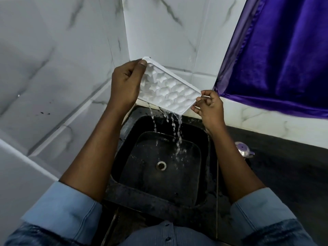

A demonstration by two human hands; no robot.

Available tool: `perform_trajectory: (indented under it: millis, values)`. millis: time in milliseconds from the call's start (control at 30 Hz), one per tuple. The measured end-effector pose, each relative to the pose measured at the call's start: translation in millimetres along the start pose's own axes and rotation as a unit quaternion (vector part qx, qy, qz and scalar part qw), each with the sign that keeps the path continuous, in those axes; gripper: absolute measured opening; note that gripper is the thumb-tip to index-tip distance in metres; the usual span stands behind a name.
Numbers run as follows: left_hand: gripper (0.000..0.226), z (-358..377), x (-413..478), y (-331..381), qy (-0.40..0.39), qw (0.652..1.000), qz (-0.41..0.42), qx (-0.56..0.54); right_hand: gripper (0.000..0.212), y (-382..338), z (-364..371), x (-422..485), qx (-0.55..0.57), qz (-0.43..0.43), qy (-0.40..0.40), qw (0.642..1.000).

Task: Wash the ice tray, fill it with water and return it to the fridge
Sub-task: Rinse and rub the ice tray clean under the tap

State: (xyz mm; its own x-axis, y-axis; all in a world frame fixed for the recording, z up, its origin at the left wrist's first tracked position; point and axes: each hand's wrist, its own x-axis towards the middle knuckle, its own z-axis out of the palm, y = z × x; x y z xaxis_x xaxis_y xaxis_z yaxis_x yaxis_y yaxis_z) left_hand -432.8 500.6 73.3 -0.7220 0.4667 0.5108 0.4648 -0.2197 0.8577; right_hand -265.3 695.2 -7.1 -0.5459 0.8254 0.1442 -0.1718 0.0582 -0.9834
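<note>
White plastic fills the middle of the frame: you hold the white plastic ice tray [168,89], its rounded cups facing you, tilted steeply above the black square sink [131,176] and well clear of the basin. Your left hand [124,82] grips the tray's upper-left end. The thumb presses flat on the rim at the top corner, and the other fingers go behind the tray, where they are hidden. Your right hand [209,108] pinches the lower-right corner between thumb and fingertips, with the remaining fingers loosely curled beneath. Thin streams of water [178,128] run off the tray's low edge and fall into the basin, splashing just right of the round metal drain [161,165].

By the look of it, you are in the wash step, tipping rinse water out; filling and the fridge lie ahead. Neither a tap nor the fridge shows in the frame, so you cannot tell from here where the fresh water will come from.

The next move, as I judge it, is to let the cups drain and then bring the tray level before any water goes in, with your hands at opposite ends so it does not twist. Wet plastic held by a corner pinch may slip, so a fuller hold with your right hand would likely serve better once the tray carries water. Mind the small purple-and-silver object [243,151] on the dark counter [292,166] at the right of the frame, and the purple satin curtain [284,59] hanging at upper right.
</note>
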Motion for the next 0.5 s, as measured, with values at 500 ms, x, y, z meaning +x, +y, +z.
perform_trajectory:
  millis: [500]
  values:
    - [0.029, -4, -1, 12, 0.048, 0.998, 0.043, 0.001, 0.018, -12, 4, 4, 0.019, -0.048, 0.007, 0.999]
